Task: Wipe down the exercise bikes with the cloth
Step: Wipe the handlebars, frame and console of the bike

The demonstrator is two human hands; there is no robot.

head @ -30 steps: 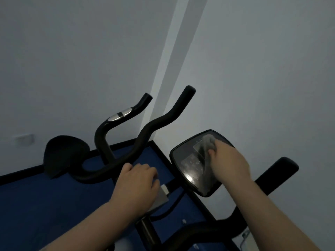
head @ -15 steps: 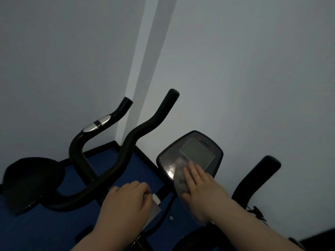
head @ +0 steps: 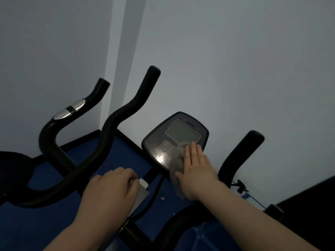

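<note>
At nine o'clock in the view, a dark rounded seat-like shape (head: 12,171) of a neighbouring machine is seen, with the curved black tubular handlebar carrying a silver pulse-sensor band (head: 69,111) rising beside it towards ten o'clock. A second black bent handlebar (head: 116,124) sweeps from eight o'clock up to twelve. Below, at six to seven o'clock, the left hand (head: 110,192) is laid over the junction of the bar and the stem beside a small grey-white block (head: 143,189); its fingers are curled and held together, seemingly closed on the bar, and this is judged to steady the bike against the wiping pressure. What lies under the palm cannot be told. At the centre, the black rounded console with a grey rectangular display (head: 175,140) is tilted towards the rider. At four o'clock from it, the crumpled grey cloth (head: 176,163) is pressed onto the console's lower right face by the right hand (head: 194,169), fingers extended flat and nearly together, nothing pinched. A flat hand spreads pressure across the panel. At three o'clock, the black padded right handlebar end (head: 243,153) stands untouched.
</note>
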